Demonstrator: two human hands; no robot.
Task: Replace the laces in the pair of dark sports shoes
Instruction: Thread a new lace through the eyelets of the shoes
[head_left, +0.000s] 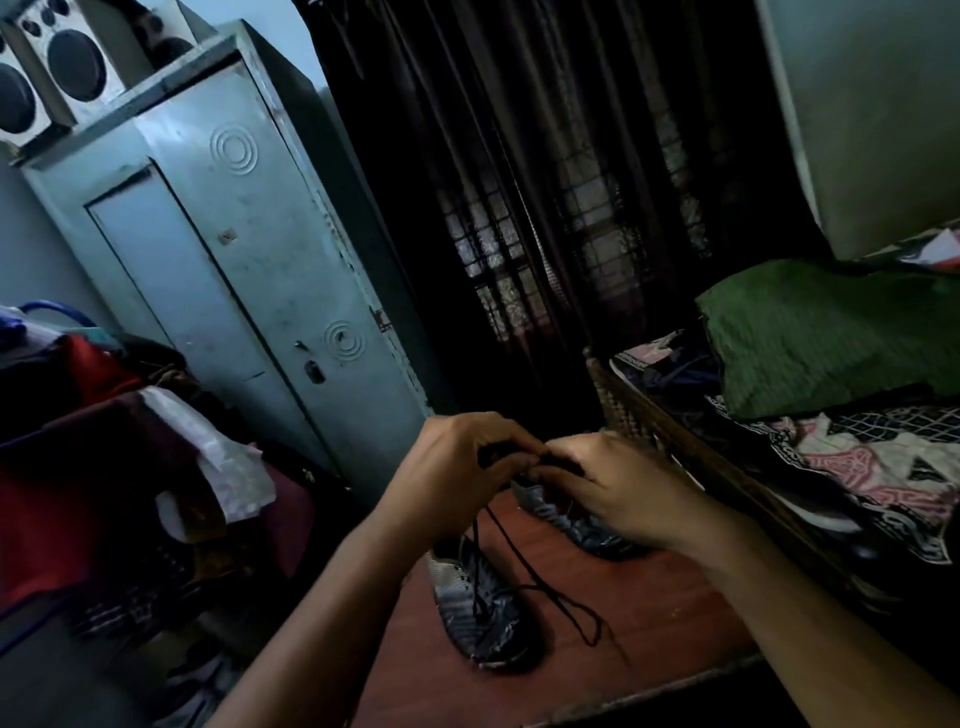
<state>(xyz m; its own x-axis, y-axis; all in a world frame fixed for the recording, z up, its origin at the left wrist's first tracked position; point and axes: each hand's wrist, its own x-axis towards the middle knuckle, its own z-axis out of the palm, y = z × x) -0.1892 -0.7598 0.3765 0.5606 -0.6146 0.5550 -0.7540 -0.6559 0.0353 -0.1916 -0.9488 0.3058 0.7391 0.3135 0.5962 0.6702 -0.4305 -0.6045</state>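
Observation:
Two dark patterned sports shoes lie on a reddish wooden table (597, 670). One shoe (480, 608) is near the table's left edge, below my hands. The other shoe (576, 525) sits farther back, partly under my right hand (613, 488). My left hand (462, 467) and my right hand meet above it, fingers curled, both pinching a black lace (530, 577). Two strands of the lace hang down from my hands, cross the near shoe and end in a loop on the table. The fingertips and the far shoe's eyelets are hidden.
A grey metal cupboard (249, 270) stands behind the table, speakers (57, 67) on top. Piled clothes (104, 467) fill the left side. A bed (857, 447) with a green blanket and patterned sheet runs along the right. Dark curtains (545, 182) hang at the back.

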